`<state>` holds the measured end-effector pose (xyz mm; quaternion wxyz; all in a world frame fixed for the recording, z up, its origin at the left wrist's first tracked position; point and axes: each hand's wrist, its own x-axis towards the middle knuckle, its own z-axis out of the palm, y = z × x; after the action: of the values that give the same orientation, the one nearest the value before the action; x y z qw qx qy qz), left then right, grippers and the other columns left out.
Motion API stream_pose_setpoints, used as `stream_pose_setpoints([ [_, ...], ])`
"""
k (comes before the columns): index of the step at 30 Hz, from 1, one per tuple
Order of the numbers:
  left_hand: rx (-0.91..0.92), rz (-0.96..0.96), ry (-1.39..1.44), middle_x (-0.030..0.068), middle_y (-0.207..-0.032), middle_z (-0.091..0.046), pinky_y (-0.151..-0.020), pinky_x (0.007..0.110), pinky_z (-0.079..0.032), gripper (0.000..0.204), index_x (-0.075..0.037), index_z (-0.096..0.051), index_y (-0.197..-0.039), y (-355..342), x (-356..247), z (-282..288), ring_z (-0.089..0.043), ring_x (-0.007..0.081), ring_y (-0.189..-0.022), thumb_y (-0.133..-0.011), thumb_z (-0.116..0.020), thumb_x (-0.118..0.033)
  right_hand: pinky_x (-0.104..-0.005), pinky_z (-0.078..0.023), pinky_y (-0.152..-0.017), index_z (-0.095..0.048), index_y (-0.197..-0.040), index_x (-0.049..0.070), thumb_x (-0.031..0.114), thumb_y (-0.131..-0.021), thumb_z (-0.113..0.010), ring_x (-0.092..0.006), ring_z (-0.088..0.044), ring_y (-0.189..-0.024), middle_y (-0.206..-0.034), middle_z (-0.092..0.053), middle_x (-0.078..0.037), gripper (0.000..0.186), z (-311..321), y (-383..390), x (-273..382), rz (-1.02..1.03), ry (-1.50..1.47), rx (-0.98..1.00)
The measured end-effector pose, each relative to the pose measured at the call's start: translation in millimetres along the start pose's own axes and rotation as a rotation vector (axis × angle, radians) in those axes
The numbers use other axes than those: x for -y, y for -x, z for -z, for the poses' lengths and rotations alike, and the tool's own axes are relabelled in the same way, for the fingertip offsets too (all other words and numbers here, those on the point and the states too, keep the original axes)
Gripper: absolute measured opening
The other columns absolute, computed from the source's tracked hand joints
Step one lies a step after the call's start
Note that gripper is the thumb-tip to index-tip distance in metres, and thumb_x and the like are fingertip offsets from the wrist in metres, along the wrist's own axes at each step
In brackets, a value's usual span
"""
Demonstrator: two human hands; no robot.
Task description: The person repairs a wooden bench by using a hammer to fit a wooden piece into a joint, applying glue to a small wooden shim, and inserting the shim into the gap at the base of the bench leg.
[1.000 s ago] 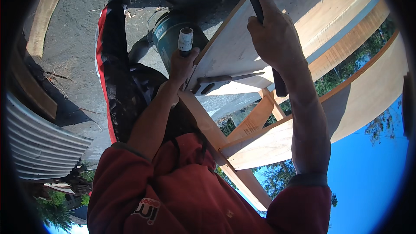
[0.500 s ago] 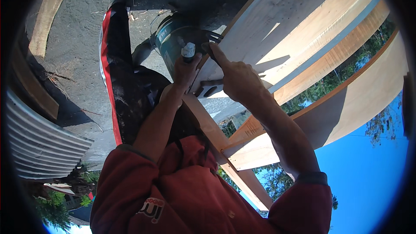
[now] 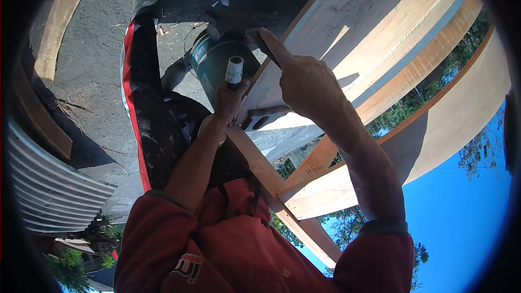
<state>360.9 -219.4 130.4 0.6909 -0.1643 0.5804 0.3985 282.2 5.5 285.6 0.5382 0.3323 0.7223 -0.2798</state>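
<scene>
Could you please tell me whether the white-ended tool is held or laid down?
Held: the left hand is closed around the white-ended tool, its end sticking out past the grip.

Through my remote feed, both bare forearms extend upward from their sleeves. My left forearm (image 3: 195,165) slants up and rightward, ending in the left grip (image 3: 229,102), fingers curled closed with the thumb near the top. My right forearm (image 3: 369,168) leans up and leftward; the right grip (image 3: 310,87) is clenched, index finger (image 3: 275,49) stretched forward, well apart from the left.
</scene>
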Motion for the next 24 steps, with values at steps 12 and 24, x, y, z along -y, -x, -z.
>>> stream_pose_setpoints([
  [12,0.047,0.005,-0.033,0.0030,-0.070,-0.065,-0.060,0.031,-0.047,0.031,0.000,-0.067,-0.085,-4.9,4.8,1.7,-0.059,0.0105,-0.064,-0.092,-0.076,-0.028,-0.0455,-0.050,-0.088,-0.027,-0.156,0.010,0.016,-0.096,-0.054,-0.0337,-0.065,-0.100,-0.118,-0.062,-0.024,0.065,-117.5,-0.1,-41.4,-0.546,-0.775,-1.043],
  [24,0.021,0.092,-0.088,0.0046,-0.075,-0.067,-0.065,0.032,-0.049,0.029,0.001,-0.067,-0.088,-4.6,4.7,3.6,-0.062,0.0134,-0.068,-0.091,-0.075,-0.027,-0.0557,-0.037,-0.102,-0.042,-0.150,0.011,0.023,-0.090,-0.064,-0.0444,-0.050,-0.119,-0.124,-0.050,-0.026,0.065,-228.0,2.2,-25.5,-0.674,-0.207,-0.810],
])
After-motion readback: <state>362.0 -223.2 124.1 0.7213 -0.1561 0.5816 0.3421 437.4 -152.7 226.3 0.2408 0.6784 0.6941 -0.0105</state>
